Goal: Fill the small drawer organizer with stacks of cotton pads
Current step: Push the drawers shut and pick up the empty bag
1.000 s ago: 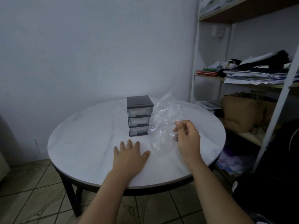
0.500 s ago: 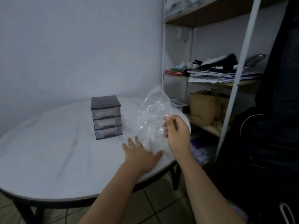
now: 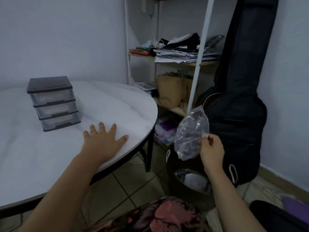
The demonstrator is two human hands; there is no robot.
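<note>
One flat left hand (image 3: 103, 141) on table (image 3: 50, 156), right hand (image 3: 211, 151) round bag (image 3: 190, 131)

Round white table (image 3: 120, 104) bears drawer organizer (image 3: 53, 102) and flat left hand (image 3: 103, 143)

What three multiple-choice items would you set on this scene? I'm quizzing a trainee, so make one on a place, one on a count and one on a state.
1. Where is the clear plastic bag?
A. In the air, past the edge of the table
B. Flat on the table
C. Inside a drawer

2. How many drawers has the organizer?
A. Two
B. Three
C. Four

3. How does the left hand lie?
A. Curled round the organizer
B. Pinching the bag
C. Flat on the table, fingers spread

Answers:
1. A: the right hand pinches it beside the table.
2. B: three clear fronts are stacked under the black top.
3. C: the palm rests down on the white surface.
</note>
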